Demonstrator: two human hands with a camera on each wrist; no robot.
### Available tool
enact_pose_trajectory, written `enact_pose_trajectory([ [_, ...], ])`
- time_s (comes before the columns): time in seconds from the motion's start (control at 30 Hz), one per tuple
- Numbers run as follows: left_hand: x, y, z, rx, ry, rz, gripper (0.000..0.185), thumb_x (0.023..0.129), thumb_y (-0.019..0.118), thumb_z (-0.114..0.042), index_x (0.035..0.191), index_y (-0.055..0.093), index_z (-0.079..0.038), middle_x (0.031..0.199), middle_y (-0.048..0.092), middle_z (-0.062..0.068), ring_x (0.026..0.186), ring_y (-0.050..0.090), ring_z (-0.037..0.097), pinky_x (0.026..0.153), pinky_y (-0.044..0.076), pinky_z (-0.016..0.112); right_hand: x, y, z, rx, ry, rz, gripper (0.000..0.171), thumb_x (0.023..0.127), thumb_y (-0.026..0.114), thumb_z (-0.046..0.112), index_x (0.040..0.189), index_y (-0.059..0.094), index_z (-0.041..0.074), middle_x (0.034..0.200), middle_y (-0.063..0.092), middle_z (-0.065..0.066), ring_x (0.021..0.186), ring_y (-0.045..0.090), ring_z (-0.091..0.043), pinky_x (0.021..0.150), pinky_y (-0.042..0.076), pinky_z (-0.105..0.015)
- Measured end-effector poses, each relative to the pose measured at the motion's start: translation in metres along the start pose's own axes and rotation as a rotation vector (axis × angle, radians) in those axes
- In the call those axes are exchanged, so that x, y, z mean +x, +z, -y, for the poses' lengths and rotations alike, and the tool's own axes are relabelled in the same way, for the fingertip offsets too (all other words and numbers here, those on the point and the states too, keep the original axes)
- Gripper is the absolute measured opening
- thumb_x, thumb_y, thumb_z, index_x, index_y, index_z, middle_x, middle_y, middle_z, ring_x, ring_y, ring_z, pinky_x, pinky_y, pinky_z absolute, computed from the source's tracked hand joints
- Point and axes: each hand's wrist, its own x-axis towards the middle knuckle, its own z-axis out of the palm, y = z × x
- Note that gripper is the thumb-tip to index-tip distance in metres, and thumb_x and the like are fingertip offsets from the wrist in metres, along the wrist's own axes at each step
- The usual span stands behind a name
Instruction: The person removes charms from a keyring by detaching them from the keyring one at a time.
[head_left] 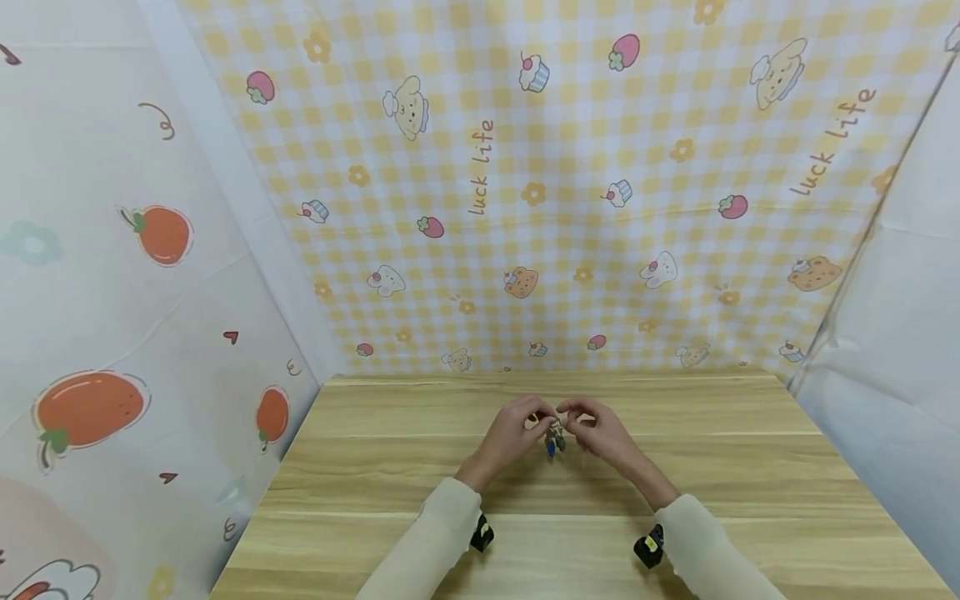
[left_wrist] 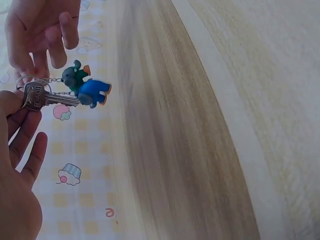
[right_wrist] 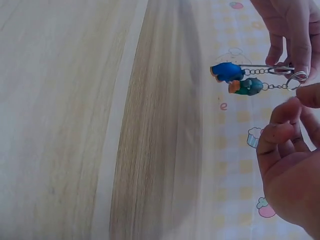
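Note:
A metal key (left_wrist: 62, 99) hangs on a key ring (left_wrist: 20, 80) with two small animal charms on short chains, a blue one (left_wrist: 93, 93) and a green one (left_wrist: 74, 78). My left hand (head_left: 517, 429) pinches the key's head between thumb and finger. Opposite it, my right hand (head_left: 600, 433) has its thumb and forefinger at the ring (right_wrist: 298, 76) of the green charm and seems to pinch it; the exact contact is partly hidden. In the right wrist view the blue charm (right_wrist: 227, 71) lies beside the green charm (right_wrist: 247, 87). Both charms are held above the table.
The wood-grain table (head_left: 375, 467) spreads below both hands. Behind it hangs a yellow checked cloth (head_left: 555, 233), with a printed white cloth (head_left: 112, 317) on the left and a white sheet (head_left: 892, 333) on the right. Black wrist cameras (head_left: 649, 547) sit at both sleeves.

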Motion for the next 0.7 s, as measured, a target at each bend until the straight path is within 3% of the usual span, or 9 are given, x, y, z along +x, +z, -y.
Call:
enact_pose_trajectory([
  [0.13,-0.001,0.0,-0.001,-0.011,0.016,0.0,0.006,0.102,0.072,-0.01,0.106,0.076,-0.009,0.101,0.075,0.004,0.091,0.07,0.014,0.08,0.063,0.036,0.001,0.004,0.001,-0.083,-0.04,-0.036,0.014,0.107,0.065,0.012,0.117,0.072,0.006,0.107,0.067,-0.014,0.061,0.056,-0.016,0.057,0.051,-0.029],
  [0.3,0.0,-0.001,-0.001,0.016,0.015,-0.002,0.006,0.103,0.071,-0.012,0.106,0.076,-0.01,0.104,0.074,0.002,0.094,0.068,0.014,0.083,0.06,0.028,0.0,0.006,0.003,-0.115,-0.038,-0.099,0.009,0.105,0.068,0.014,0.109,0.074,0.008,0.102,0.07,-0.011,0.063,0.059,-0.024,0.057,0.051,-0.028],
  [0.7,0.001,-0.003,-0.005,0.001,0.023,-0.025,0.007,0.104,0.07,-0.009,0.106,0.076,-0.009,0.102,0.071,0.003,0.087,0.064,0.01,0.077,0.057,0.02,-0.001,0.01,0.012,-0.151,-0.027,-0.16,0.008,0.103,0.069,0.01,0.108,0.076,0.007,0.1,0.071,-0.01,0.059,0.054,-0.012,0.056,0.051,-0.027],
])
